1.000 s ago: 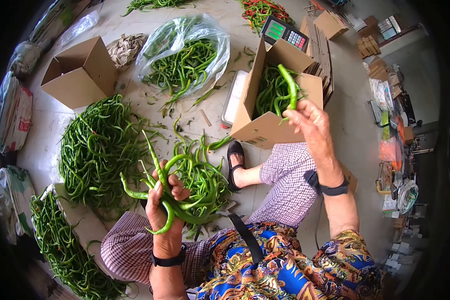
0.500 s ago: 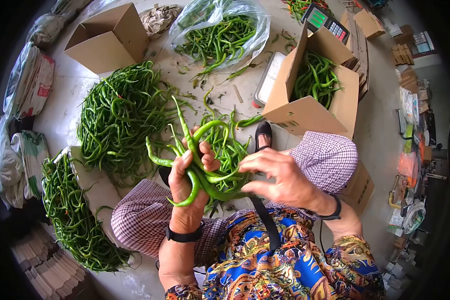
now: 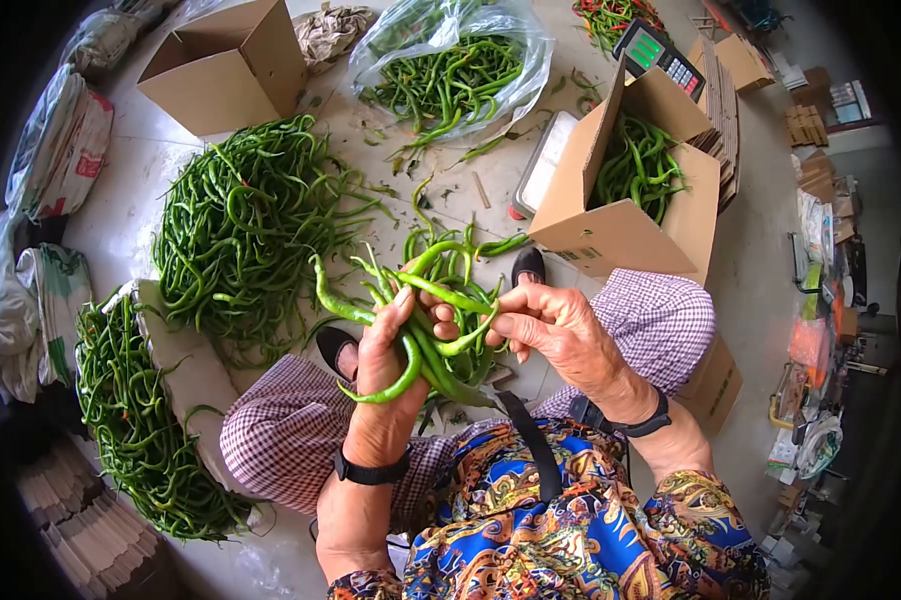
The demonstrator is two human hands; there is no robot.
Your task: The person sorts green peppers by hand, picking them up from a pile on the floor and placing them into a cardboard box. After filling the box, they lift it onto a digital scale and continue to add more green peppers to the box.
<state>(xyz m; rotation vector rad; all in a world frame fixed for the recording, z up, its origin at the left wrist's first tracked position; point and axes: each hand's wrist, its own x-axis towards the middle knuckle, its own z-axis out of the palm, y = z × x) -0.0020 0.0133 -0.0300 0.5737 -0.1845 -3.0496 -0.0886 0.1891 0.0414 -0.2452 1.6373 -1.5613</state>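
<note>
1. Watching from my end, I have the left hand [image 3: 382, 352] wrapped round a bunch [image 3: 450, 378] of green peppers, fingers curled in, thumb across the top.
2. Over comes the right hand [image 3: 568, 335], thumb and forefinger closed at the tip of one pepper [image 3: 448, 293] pointing out of that bunch; whether they pinch or merely touch it, I can't tell.
3. The bunch sits up between the knees, above a loose pile [image 3: 452, 258] on the floor [image 3: 485, 215].
4. Beyond the right knee, I see a box [image 3: 620, 240] with flaps spread and peppers inside, a scale [image 3: 547, 165] showing at its left edge, a lit display [image 3: 660, 60] behind.
5. Off to the left, a big heap [image 3: 245, 225] sprawls across the floor, an open carton [image 3: 225, 92] just behind it.
6. Top centre, a clear bag [image 3: 537, 75] gapes open, peppers in its mouth.
</note>
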